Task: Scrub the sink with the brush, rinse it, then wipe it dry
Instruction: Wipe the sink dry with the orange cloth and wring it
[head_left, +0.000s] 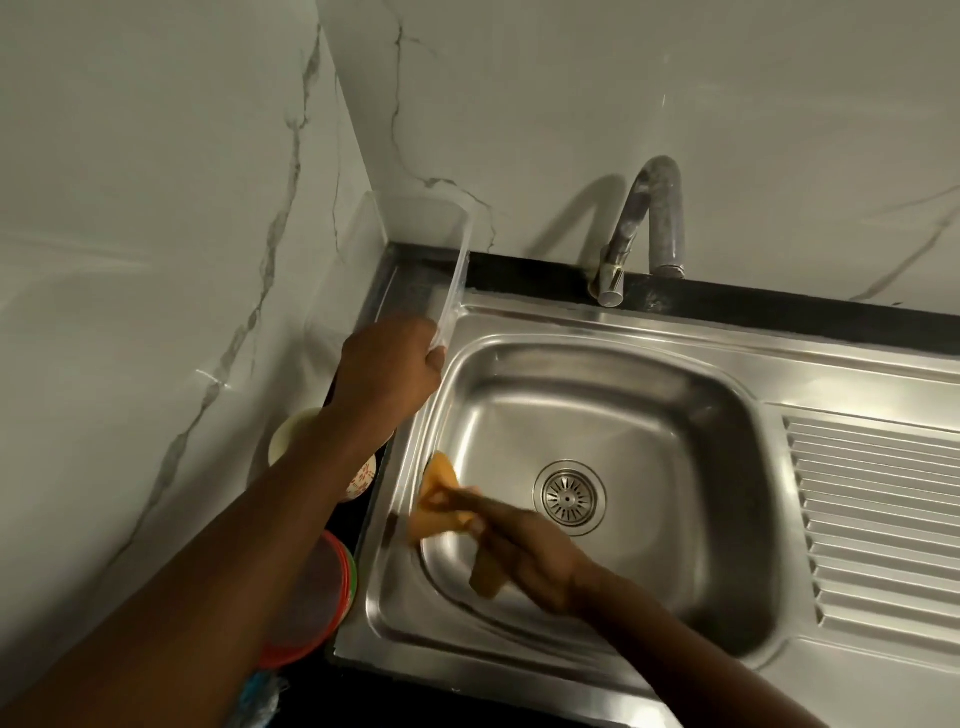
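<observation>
The clear plastic box (457, 270) could slip and fall into the sink (623, 325). The left hand (387, 364) holds it by just one end, and the rest sticks up in the air, far back and left of the drain (570, 498). If it drops, it may bang the steel or hit the other hand.

The orange cloth (436, 499) could also miss spots. It lies on the sink wall just left of the drain. The picture is blurry there, so I think the hand is moving fast, and a fast wipe may leave wet marks.

The left arm could also bump the cup (296, 436) or the stack of round colored things (311, 597). Both sit on the dark tabletop (753, 317), left of the drain and past the sink rim.

The fingers of the left hand curl tight around the near end of the box. The fingers of the right hand (524, 551) pinch the cloth and press it on the steel, just left of the drain.

No brush shows. I see no water coming from the tap (639, 228) behind the drain. I think this is the wipe-dry part.
</observation>
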